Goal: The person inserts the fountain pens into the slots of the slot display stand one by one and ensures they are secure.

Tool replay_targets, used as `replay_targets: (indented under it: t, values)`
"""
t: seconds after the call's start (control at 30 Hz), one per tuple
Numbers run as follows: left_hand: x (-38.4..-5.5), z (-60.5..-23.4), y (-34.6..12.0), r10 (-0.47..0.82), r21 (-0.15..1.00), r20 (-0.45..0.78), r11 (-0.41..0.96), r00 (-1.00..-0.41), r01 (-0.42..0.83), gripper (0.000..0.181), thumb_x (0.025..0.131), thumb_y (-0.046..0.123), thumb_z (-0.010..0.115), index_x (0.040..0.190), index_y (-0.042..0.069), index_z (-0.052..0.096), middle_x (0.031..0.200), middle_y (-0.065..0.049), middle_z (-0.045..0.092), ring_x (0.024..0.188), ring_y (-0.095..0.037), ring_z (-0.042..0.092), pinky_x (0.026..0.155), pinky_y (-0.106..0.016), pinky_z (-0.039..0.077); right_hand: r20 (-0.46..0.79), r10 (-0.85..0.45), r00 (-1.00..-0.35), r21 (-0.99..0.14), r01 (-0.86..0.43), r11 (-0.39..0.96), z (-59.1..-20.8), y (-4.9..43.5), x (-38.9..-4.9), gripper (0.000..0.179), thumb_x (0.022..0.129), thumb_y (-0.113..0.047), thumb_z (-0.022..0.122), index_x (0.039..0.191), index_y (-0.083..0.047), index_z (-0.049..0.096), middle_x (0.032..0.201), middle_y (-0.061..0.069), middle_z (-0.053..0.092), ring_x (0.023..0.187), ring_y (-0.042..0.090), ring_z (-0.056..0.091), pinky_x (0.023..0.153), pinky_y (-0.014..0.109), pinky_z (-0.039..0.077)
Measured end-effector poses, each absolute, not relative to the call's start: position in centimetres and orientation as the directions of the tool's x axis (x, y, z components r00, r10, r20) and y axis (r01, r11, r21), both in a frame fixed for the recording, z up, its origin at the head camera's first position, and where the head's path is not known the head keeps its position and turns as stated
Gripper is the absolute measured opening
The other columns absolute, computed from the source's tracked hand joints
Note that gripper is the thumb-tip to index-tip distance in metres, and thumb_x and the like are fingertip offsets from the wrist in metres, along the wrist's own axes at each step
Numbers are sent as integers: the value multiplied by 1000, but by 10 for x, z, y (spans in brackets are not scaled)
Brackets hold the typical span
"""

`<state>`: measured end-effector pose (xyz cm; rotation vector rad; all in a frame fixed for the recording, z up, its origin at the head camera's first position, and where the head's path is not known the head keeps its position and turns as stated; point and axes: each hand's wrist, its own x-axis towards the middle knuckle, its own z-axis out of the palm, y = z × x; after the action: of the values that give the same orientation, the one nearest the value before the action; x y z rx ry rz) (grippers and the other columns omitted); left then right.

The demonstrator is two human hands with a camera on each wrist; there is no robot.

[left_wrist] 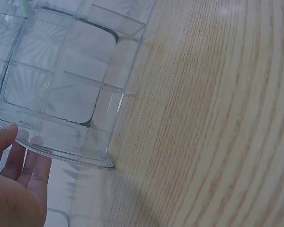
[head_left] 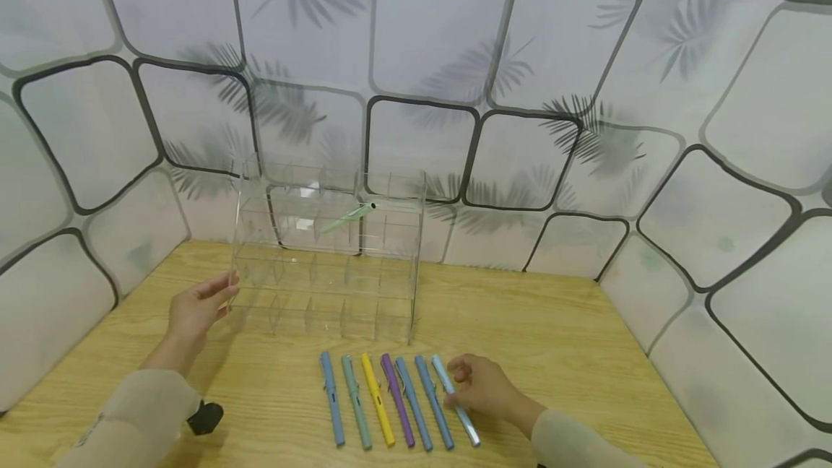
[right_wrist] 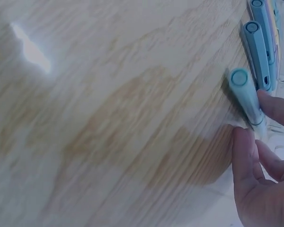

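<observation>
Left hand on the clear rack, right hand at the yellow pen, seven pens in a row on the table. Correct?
Wrong pen: the head view shows the right hand at the pale blue pen, the rightmost one. The rest holds.

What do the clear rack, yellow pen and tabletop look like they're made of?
The rack: probably glossy acrylic; the patterned wall shows through it.
The yellow pen: likely smooth plastic, evenly coloured, though painted metal is possible.
The tabletop: wood or wood-look laminate, slightly shiny, with grain lines and glare.
</observation>
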<state>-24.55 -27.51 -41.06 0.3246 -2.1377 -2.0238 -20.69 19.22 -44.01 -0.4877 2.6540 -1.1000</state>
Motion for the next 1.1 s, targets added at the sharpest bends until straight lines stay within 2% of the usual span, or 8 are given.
replay_targets:
  t: [0.1,0.2,0.37,0.6,0.7,0.9,1.0,1.1]
  values:
    - [-245,-411,-275,-282,999,-25,33,-959,-36,25,91,18,67,117,18,66,99,24,64,78,12,57,74,-15,53,-67,-358,-931,-680,-220,699,-440,189,-208,46,71,-14,83,109,1,63,91,1,59,86,19,56,79,39,53]
    - [-245,-411,-275,-284,999,-30,13,-958,-35,22,90,19,69,111,22,68,93,27,64,78,11,58,73,-14,53,-79,-331,-940,-674,-194,713,-440,187,-209,40,71,-10,81,106,-1,65,89,0,60,85,18,55,76,37,53]
    - [-245,-411,-275,-288,999,-30,21,-957,-37,30,87,25,72,116,19,66,93,27,64,79,12,58,74,-14,53,-134,-290,-948,-713,-111,693,-437,186,-210,37,71,-1,72,107,2,64,89,2,60,84,18,55,72,30,54]
    - [-246,-411,-275,-289,997,-32,54,-957,-50,48,87,28,71,128,7,58,103,22,63,79,12,56,75,-15,53,-253,-303,-919,-860,70,506,-432,192,-216,43,80,-1,62,119,11,54,97,10,61,82,20,59,67,34,58]
    - [-247,-412,-275,-289,997,-30,59,-957,-49,53,87,29,71,130,4,55,104,21,63,79,12,56,75,-15,53,-291,-329,-899,-899,139,416,-430,196,-220,47,83,-4,62,126,12,49,100,11,65,84,20,61,70,37,58]
    - [-247,-413,-276,-286,999,-26,33,-958,-37,44,88,26,71,126,9,60,95,26,64,79,12,57,74,-15,54,-313,-396,-863,-941,226,250,-418,204,-231,58,89,-5,63,137,13,36,120,23,59,97,25,60,79,42,56]
    - [-247,-413,-276,-289,999,-27,30,-957,-37,41,87,25,71,125,11,62,94,27,63,79,12,57,73,-15,54,-276,-462,-843,-959,208,193,-412,207,-234,64,91,-6,63,142,11,29,129,30,51,106,33,58,83,43,55]
    - [-247,-412,-275,-293,999,-28,28,-956,-38,38,88,24,71,123,13,63,95,26,64,79,12,57,73,-15,54,-234,-496,-836,-971,176,162,-404,208,-236,68,91,-9,65,143,10,25,129,30,50,111,35,57,87,44,53]
